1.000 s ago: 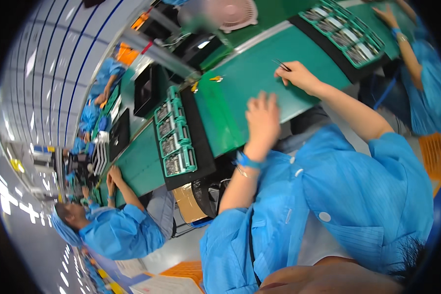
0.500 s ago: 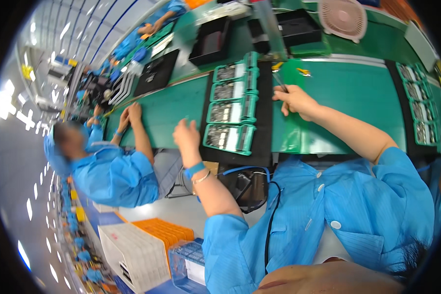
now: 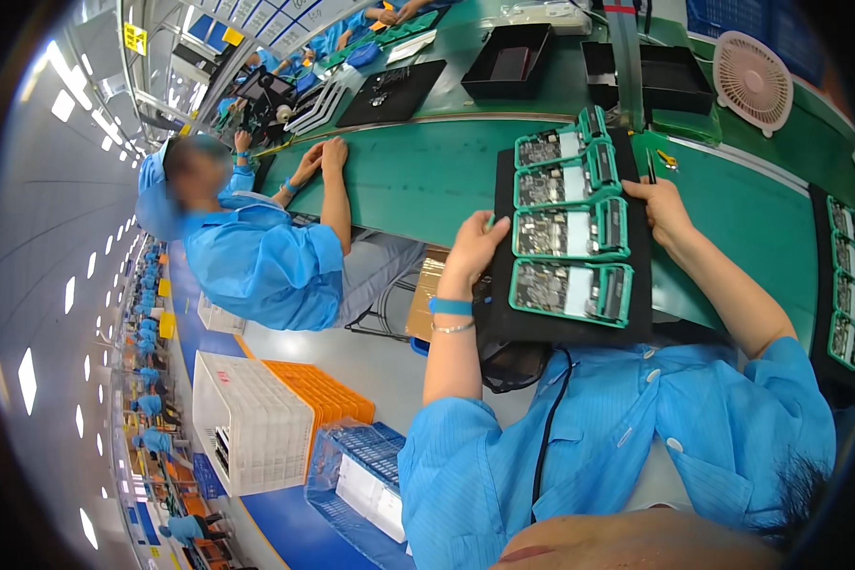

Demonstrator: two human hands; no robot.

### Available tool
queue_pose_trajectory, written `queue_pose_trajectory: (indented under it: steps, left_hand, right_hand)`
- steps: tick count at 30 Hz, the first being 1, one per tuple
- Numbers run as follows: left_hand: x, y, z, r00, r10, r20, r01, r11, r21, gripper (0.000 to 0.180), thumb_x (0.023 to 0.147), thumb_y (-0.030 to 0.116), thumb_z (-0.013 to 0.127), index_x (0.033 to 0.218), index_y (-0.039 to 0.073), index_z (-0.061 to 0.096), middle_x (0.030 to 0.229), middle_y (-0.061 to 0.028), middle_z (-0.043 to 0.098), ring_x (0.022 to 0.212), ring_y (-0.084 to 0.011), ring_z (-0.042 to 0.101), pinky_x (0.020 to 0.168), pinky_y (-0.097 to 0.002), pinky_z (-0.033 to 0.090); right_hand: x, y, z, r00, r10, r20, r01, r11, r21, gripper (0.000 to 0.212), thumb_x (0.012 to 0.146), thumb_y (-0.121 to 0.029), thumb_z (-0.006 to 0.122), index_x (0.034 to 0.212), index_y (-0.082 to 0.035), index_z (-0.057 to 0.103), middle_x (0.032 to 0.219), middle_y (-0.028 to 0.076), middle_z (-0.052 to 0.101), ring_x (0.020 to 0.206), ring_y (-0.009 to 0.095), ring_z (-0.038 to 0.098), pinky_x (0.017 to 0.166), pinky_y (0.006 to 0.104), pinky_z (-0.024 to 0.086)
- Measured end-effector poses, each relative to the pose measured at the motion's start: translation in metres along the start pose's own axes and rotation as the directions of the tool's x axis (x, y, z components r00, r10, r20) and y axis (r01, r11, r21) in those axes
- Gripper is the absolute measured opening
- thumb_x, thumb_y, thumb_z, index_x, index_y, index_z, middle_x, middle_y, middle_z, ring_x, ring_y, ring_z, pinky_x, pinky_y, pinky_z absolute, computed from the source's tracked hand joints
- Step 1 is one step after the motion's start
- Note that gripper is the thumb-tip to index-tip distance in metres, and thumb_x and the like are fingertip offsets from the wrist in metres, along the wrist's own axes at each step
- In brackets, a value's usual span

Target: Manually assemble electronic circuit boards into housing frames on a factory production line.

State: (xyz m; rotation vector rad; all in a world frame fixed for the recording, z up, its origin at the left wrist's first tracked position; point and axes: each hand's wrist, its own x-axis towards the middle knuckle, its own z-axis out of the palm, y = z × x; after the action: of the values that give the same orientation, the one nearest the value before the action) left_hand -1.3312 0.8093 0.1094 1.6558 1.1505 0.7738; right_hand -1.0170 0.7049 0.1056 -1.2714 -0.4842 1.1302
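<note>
Green bench (image 3: 418,180) on a factory line, black tray (image 3: 570,318) at its near edge.
Left hand (image 3: 473,249) grips the tray's left edge, right hand (image 3: 663,211) its far right edge, fingers curled; four green-framed circuit boards (image 3: 568,231) aboard. Half a second ago the left hand hovered free.

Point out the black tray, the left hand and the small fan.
black tray (image 3: 641,285): head view, bare right edge strip.
left hand (image 3: 472,249): head view, back of the hand at the tray's left edge.
small fan (image 3: 752,68): head view, centre of the round grille.
</note>
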Motion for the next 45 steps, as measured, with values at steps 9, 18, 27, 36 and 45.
queue_pose_trajectory:
  steps: [9, 18, 27, 36, 45]
  left_hand:
    - [-0.044, 0.028, 0.078, 0.931, -0.036, 0.364, 0.052, 0.998, -0.032, 0.046, 0.094, 0.018, 0.072, 0.131, 0.004, 0.048, 0.091, -0.0039, 0.061, 0.074, -0.0113, 0.057, 0.055, -0.0267, 0.048]
    - [0.005, 0.072, 0.194, 0.794, 0.066, 0.604, -0.117, 0.992, 0.044, 0.046, 0.090, 0.009, 0.075, 0.124, -0.005, 0.048, 0.075, -0.0026, 0.056, 0.060, -0.0100, 0.054, 0.051, -0.0265, 0.044]
    - [0.093, 0.128, 0.238, 0.689, 0.409, 0.598, -0.716, 0.508, 0.478, 0.044, 0.088, 0.027, 0.075, 0.119, -0.003, 0.062, 0.103, -0.0220, 0.069, 0.096, -0.0360, 0.068, 0.082, -0.0448, 0.053]
    - [0.143, 0.111, 0.329, 0.501, 0.780, 0.375, -0.865, 0.436, 0.248, 0.018, 0.094, 0.008, 0.063, 0.109, 0.004, 0.072, 0.098, -0.0162, 0.063, 0.092, -0.0347, 0.063, 0.080, -0.0430, 0.051]
    - [0.148, 0.097, 0.318, 0.499, 0.825, 0.267, -0.863, 0.502, 0.061, 0.009, 0.089, 0.003, 0.069, 0.098, 0.004, 0.069, 0.088, -0.0116, 0.061, 0.079, -0.0295, 0.063, 0.069, -0.0375, 0.052]
  right_hand:
    - [-0.052, 0.006, -0.111, 0.949, -0.258, -0.184, 0.245, 0.965, -0.092, 0.019, 0.079, -0.008, 0.077, 0.085, -0.002, 0.060, 0.076, 0.004, 0.058, 0.069, 0.016, 0.057, 0.061, 0.0351, 0.047]
    - [-0.102, -0.034, -0.211, 0.832, -0.290, -0.474, 0.199, 0.952, -0.233, 0.035, 0.081, -0.007, 0.079, 0.070, -0.008, 0.045, 0.068, -0.002, 0.045, 0.062, 0.010, 0.044, 0.058, 0.0317, 0.037]
    - [-0.061, -0.077, -0.263, 0.529, -0.734, -0.426, 0.188, 0.591, -0.785, 0.038, 0.092, -0.036, 0.066, 0.107, -0.001, 0.066, 0.091, 0.020, 0.070, 0.083, 0.036, 0.069, 0.074, 0.0439, 0.053]
    - [0.005, -0.115, -0.221, 0.475, -0.804, 0.357, 0.305, -0.230, -0.924, 0.017, 0.090, -0.027, 0.067, 0.089, -0.010, 0.068, 0.085, 0.007, 0.064, 0.084, 0.029, 0.066, 0.074, 0.0437, 0.051]
    - [0.049, -0.113, -0.197, 0.690, -0.555, 0.465, 0.330, -0.330, -0.884, 0.013, 0.086, -0.024, 0.069, 0.085, -0.012, 0.070, 0.084, 0.005, 0.062, 0.078, 0.029, 0.067, 0.069, 0.0444, 0.052]
